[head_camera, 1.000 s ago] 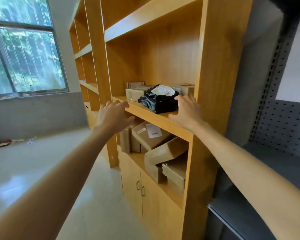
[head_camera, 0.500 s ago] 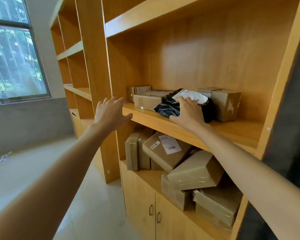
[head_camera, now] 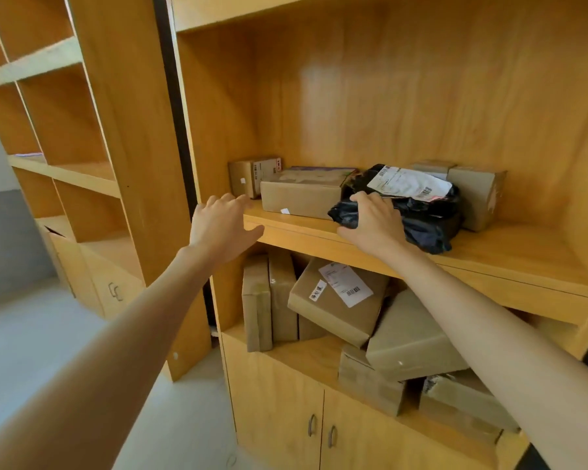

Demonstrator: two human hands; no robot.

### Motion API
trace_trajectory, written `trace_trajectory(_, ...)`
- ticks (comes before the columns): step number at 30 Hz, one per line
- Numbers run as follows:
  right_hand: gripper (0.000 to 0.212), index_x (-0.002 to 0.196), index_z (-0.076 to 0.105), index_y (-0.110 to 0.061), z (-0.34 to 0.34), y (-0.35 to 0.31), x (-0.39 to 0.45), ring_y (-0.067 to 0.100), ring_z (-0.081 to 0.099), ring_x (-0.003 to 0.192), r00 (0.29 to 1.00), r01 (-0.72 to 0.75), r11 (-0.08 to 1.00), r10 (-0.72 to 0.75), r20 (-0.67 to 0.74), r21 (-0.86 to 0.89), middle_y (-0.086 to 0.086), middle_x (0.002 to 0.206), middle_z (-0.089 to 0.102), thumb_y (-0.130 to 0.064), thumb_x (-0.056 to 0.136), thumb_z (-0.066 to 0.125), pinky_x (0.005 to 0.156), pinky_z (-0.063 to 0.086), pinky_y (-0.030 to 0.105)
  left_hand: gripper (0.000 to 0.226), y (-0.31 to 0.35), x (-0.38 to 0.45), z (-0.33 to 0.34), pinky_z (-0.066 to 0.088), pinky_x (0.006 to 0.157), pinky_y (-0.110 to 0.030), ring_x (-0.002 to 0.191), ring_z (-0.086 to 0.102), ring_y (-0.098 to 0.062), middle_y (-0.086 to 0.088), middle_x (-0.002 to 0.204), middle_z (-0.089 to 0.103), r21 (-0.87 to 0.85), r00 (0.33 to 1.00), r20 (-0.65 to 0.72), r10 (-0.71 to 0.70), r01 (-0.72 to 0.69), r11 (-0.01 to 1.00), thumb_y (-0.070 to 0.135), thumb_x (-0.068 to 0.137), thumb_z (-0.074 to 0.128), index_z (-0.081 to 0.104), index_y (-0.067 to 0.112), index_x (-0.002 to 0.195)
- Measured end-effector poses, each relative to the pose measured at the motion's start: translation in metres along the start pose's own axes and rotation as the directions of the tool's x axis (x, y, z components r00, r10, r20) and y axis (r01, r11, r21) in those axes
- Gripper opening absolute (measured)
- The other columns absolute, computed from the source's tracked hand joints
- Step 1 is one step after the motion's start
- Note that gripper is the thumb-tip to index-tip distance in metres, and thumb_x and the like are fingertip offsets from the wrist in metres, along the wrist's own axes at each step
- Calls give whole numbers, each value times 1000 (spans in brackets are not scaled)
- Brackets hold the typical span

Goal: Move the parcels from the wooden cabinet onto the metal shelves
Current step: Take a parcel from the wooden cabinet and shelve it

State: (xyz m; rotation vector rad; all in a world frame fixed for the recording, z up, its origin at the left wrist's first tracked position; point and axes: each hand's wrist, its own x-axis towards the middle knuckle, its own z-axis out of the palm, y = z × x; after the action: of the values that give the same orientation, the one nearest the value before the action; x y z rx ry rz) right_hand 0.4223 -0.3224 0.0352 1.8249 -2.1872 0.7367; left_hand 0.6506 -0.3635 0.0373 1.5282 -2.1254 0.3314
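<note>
A black plastic parcel (head_camera: pixel 428 215) with a white label lies on the middle shelf of the wooden cabinet (head_camera: pixel 489 262). My right hand (head_camera: pixel 370 222) grips its left front end, fingers curled over the plastic. My left hand (head_camera: pixel 221 225) hovers with spread fingers at the shelf's left front corner and holds nothing. A flat cardboard box (head_camera: pixel 299 195) lies just left of the black parcel, between my two hands. Behind it stands a small labelled box (head_camera: pixel 248 176). Another brown box (head_camera: pixel 479 198) sits right of the black parcel. The metal shelves are out of view.
The shelf below is packed with several cardboard parcels, one labelled box (head_camera: pixel 336 300) leaning on the others. Cabinet doors with handles (head_camera: pixel 321 430) are underneath. A second wooden unit (head_camera: pixel 82 130) stands to the left, with grey floor (head_camera: pixel 31 351) in front of it.
The view has come closer to the cabinet. My right hand has gone from the shelf edge onto the black parcel and curled round its end. My left hand stays open by the shelf's corner.
</note>
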Motion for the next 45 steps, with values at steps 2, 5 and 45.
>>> trace_trajectory(2,67,140,39,-13,17,-10,7,32,40,125,1000,-9,1000,9,15,-13,11,136,46,-36,84,68,97,37,40,52,-16,8,15,36,105,-47,126,47,-28,-3,134,55,-29,1000,6,7,-7,1000,51,87,58,52,24,132)
trace_trajectory(5,67,140,39,-13,36,-23,22,31,39,127,1000,-21,1000,21,21,-10,11,138,44,-35,84,68,98,37,40,51,-37,21,35,35,105,-47,127,46,-28,-4,134,55,-47,999,28,21,-19,999,51,87,59,54,23,130)
trace_trajectory(45,68,140,40,-13,126,-112,167,33,35,130,892,-442,884,415,-181,-154,14,141,40,-39,84,68,105,32,42,49,-132,253,154,41,94,-46,110,54,-34,-11,118,62,-282,899,-9,438,-423,861,51,89,53,57,18,124)
